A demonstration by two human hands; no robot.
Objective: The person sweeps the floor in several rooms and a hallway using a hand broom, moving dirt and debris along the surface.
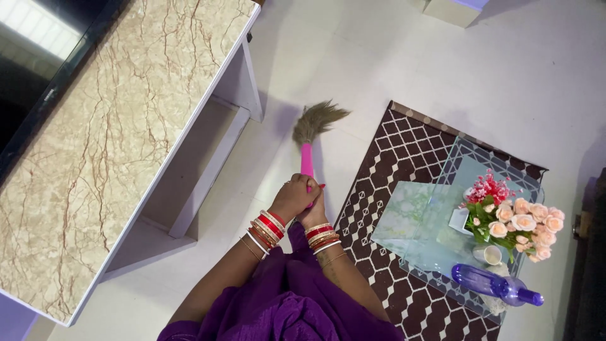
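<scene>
1. Both hands wrap together around the pink handle of a grass broom [308,142]; the left hand [291,197] lies on top, fingers curled shut on the handle, and the right hand [314,213] is clamped just beneath it, mostly covered by the left.
2. Only the upper part of the pink handle shows; the lower part is hidden inside the two fists. Its brown bristle head fans out on the white floor [391,57], near the leg of the long bench [107,132].
3. Red, white and gold bangles [267,228] ring both wrists. Purple clothing [284,309] fills the bottom edge, and the person's arms are cut off there.
4. That bench has a beige marble-patterned top with brown veins and a white frame; a white lower shelf shows under its near edge. Its far-left corner is cut off by the frame, and a dark glossy panel [38,57] runs along its far side, too dim to make out.
5. Right of the hands lies a brown rug [391,189] with a white lattice pattern, partly covered by a glass-topped low table [442,215].
6. On the glass stand a bunch of peach and red flowers [517,215], a small white cup [490,254], and a purple bottle [495,285] lying on its side near the front edge.
7. A pale box-like corner [454,9] is cut off at the top edge, and a dark shape at the right edge cannot be identified.
</scene>
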